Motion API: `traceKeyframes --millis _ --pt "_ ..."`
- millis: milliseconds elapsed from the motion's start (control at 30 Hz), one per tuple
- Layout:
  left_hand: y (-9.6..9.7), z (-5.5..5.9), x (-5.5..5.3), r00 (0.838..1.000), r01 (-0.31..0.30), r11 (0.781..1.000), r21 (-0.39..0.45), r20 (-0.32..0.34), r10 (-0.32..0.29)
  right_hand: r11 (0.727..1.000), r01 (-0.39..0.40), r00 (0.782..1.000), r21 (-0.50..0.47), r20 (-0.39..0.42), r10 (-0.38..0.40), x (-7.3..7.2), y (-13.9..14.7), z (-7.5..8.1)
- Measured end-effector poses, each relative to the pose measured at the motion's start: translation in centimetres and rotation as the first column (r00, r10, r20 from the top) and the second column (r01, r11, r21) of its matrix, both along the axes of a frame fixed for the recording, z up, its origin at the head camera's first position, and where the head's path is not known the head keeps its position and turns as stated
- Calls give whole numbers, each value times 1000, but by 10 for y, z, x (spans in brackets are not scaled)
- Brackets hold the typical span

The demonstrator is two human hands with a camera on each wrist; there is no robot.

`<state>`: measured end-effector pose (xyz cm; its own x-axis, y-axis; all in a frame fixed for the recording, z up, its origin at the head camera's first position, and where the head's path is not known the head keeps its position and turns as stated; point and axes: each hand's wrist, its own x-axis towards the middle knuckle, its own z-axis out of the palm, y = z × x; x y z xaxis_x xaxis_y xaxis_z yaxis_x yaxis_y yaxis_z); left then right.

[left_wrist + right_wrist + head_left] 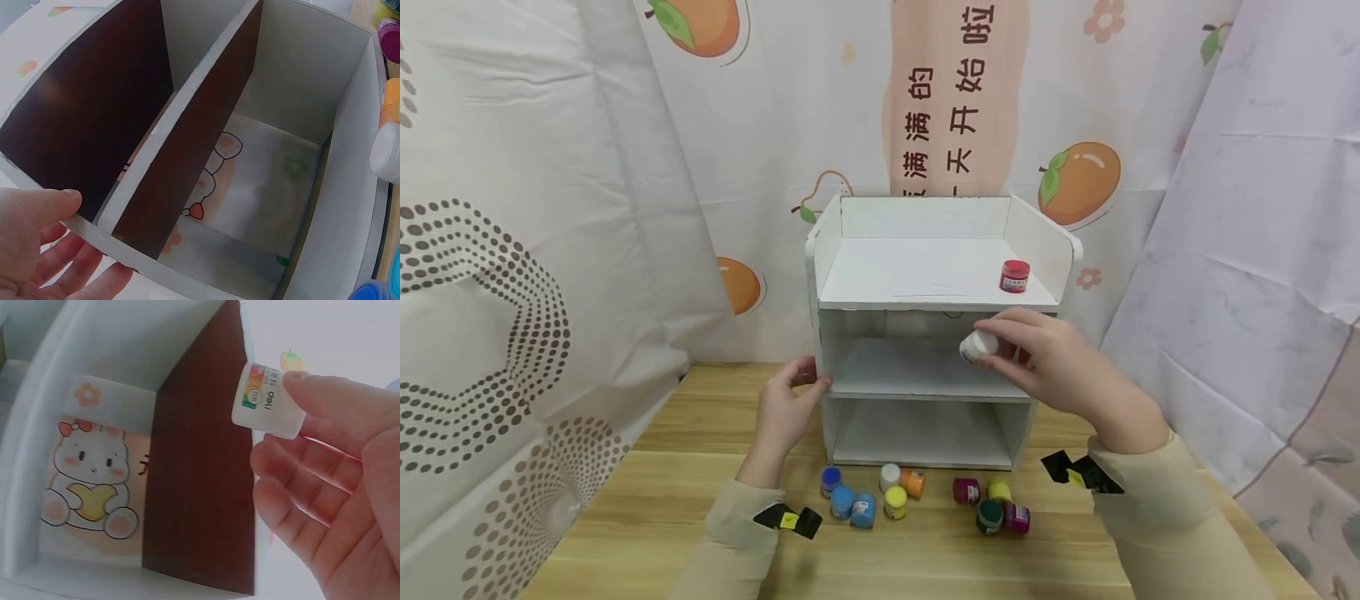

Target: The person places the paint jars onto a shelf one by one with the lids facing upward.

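My right hand (1060, 354) pinches a small white paint jar (269, 400) between thumb and fingers, tilted, in front of the shelf's middle level. The jar's label shows colour stripes and lettering. With its thumb inside and fingers outside, my left hand (44, 250) holds the left side panel of the white shelf unit (925, 396). A red paint jar (1015, 277) stands on the top board, towards the right. In the head view, part of the right hand's palm side is hidden.
Several paint jars sit on the wooden table before the shelf: blue ones (842, 502) at left, a white one (890, 477), an orange one (912, 483) and a yellow one (895, 502) mid-way, and purple (966, 490) and dark green (989, 517) ones at right. Printed curtains (760, 100) hang behind.
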<state>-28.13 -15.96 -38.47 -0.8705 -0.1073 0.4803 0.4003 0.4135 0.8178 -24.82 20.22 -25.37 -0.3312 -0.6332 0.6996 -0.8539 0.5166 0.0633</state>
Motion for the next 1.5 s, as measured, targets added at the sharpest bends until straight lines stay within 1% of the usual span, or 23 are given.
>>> traceKeyframes --millis 233,433,567,733,867,1033,1133,1267,1400,1500 --pt "0 -1 1 1000 -3 1000 -5 12 3 999 -14 996 -32 -87 11 -2 0 20" --pt "0 0 0 1000 -3 1000 -6 2 3 998 35 989 -51 -138 -42 -6 -2 37" --pt "0 0 1 1000 -1 1000 -4 4 1 996 76 986 -38 -148 -81 -12 -4 47" --pt "0 0 1 1000 -1 1000 -5 3 1 992 124 985 -23 -114 -126 -18 -6 58" --pt "0 0 0 1000 -1 1000 -6 5 1 990 143 986 -7 -86 -143 -23 -9 65" --pt "0 -1 0 1000 -1 1000 -2 1 1 983 181 983 43 -22 -180 -32 -13 72" --pt "0 -1 -1 1000 1 1000 -1 0 -1 971 225 973 80 36 -228 -37 -14 75" --pt "0 -1 0 1000 -3 1000 2 -3 3 951 280 951 129 100 -293 -42 -15 79" --pt "0 0 0 1000 -4 1000 0 -8 4 939 300 938 166 128 -322 -47 -17 82" --pt "1 0 0 1000 -4 1000 -6 -14 4 937 294 933 188 157 -324 -51 -18 83"
